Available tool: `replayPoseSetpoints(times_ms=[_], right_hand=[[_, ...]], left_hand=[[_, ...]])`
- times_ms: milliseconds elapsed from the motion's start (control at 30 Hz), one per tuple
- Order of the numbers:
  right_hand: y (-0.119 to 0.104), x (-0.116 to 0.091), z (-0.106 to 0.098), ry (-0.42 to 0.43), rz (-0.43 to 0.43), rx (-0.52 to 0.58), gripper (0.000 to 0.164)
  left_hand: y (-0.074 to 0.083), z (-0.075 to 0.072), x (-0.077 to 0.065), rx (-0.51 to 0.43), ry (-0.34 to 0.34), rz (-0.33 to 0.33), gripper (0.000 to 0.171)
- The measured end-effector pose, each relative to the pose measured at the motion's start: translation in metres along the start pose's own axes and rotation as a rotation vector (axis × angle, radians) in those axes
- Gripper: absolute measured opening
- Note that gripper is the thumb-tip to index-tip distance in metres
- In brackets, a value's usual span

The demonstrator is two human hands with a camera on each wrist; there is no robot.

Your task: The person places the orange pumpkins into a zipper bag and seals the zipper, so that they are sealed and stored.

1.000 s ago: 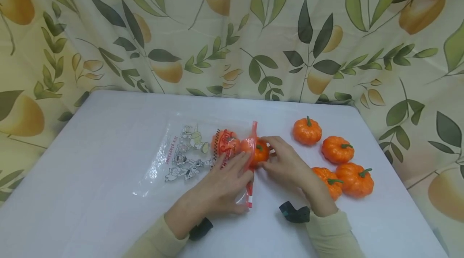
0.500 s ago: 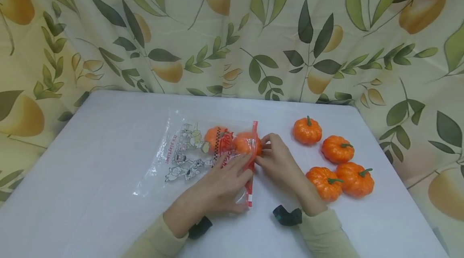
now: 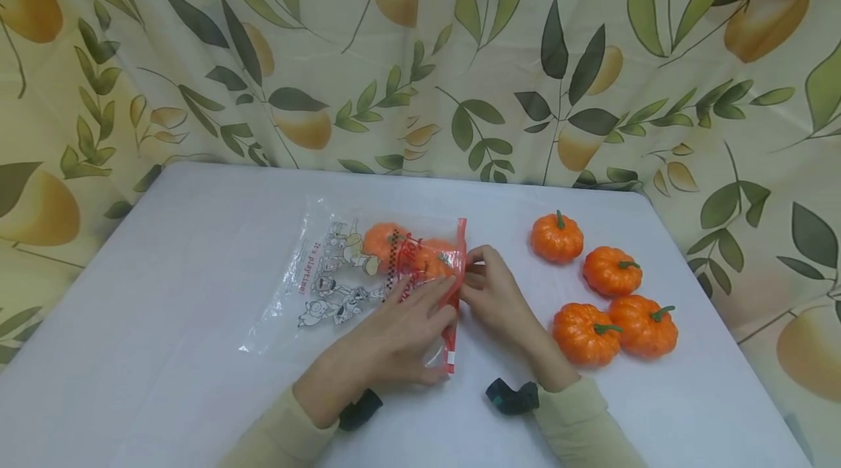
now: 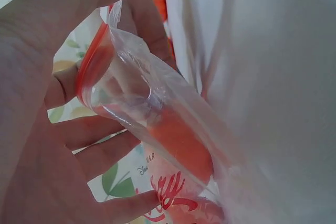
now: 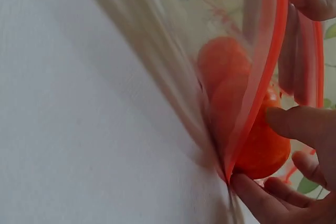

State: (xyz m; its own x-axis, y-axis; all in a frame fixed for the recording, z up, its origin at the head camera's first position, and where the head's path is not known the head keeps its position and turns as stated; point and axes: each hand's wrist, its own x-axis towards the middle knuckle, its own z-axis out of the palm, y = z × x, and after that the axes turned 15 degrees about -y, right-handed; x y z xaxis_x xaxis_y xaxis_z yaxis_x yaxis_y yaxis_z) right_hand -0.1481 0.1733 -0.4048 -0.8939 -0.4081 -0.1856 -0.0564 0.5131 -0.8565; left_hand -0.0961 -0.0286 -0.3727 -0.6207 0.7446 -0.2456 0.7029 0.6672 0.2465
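Note:
A clear zip bag [image 3: 348,293] with a red edge and cartoon prints lies on the table, its mouth facing right. Two small orange pumpkins are inside, one deeper [image 3: 379,240] and one near the mouth [image 5: 265,153]. My left hand [image 3: 394,340] holds the bag by its red-edged mouth; in the left wrist view, the red edge [image 4: 94,59] passes over a finger and the mouth gapes. My right hand [image 3: 496,300] is at the opening, its thumb [image 5: 294,121] on the nearer pumpkin and its other fingers low by the bag's edge, partly hidden.
Several more orange pumpkins with green stems, such as one at the back [image 3: 557,238] and one nearer [image 3: 587,334], sit to the right on the white table [image 3: 164,293]. A leaf-and-fruit patterned cloth [image 3: 420,74] hangs behind the table.
My right hand has moved left to the bag's mouth, and the nearer pumpkin has gone inside. The other pumpkin has shifted left, deeper into the bag. My left hand has barely moved.

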Motion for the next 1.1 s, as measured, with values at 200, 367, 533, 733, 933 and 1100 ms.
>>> replayPoseSetpoints(times_ms=[200,367,533,733,933,1100], right_hand=[[0.0031,0.0001,0.0017,-0.011,0.037,0.107,0.039],[0.0031,0.0010,0.0058,0.037,0.022,0.013,0.037],[0.0022,0.0007,0.0066,0.037,0.007,-0.057,0.038],[0.0032,-0.0033,0.0036,-0.037,0.037,-0.038,0.033],[0.0021,-0.0054,0.0035,-0.090,-0.046,-0.071,0.040],[0.0016,-0.0039,0.0063,-0.129,-0.090,-0.118,0.042]], left_hand=[[-0.0006,-0.0009,-0.0003,0.007,0.006,0.000,0.052],[-0.0009,-0.0014,-0.0005,0.026,0.012,-0.004,0.052],[-0.0026,-0.0021,-0.0016,0.009,0.010,-0.006,0.050],[-0.0042,-0.0023,-0.0041,-0.002,0.033,0.004,0.050],[-0.0045,-0.0030,-0.0049,0.009,0.045,0.015,0.051],[-0.0052,-0.0040,-0.0053,-0.004,0.036,0.015,0.047]])
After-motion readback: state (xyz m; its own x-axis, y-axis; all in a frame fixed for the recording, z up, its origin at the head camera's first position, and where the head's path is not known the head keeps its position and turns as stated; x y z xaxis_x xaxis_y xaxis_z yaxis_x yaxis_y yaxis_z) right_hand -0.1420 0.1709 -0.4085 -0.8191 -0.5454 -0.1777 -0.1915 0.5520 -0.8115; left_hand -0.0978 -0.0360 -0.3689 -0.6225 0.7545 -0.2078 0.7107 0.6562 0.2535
